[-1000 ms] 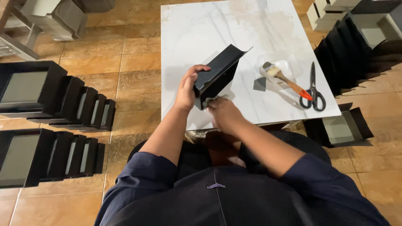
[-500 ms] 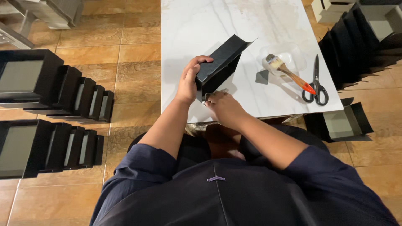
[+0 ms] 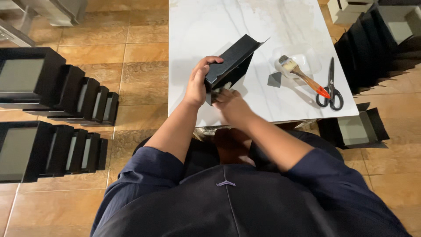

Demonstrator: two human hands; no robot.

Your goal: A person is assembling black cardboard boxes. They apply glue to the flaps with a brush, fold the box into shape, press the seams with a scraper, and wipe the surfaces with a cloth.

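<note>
A black cardboard box piece [image 3: 232,63], partly folded, is tilted up over the near part of the white marble table [image 3: 210,26]. My left hand [image 3: 199,81] grips its near left end, fingers curled over the top edge. My right hand [image 3: 228,102] presses against the underside of the same end, its fingertips hidden behind the card. Both forearms reach out from dark blue sleeves.
A brush [image 3: 302,74] with a wooden, red-tipped handle lies across a clear tub, with black scissors [image 3: 331,87] and a small black scrap [image 3: 275,80] beside it. Rows of black boxes [image 3: 66,96] stand on the tiled floor at left, more at right [image 3: 377,48], and one open box [image 3: 355,129].
The black piece and both hands stay in the same grip; the piece has tipped slightly and the view has shifted a little.
</note>
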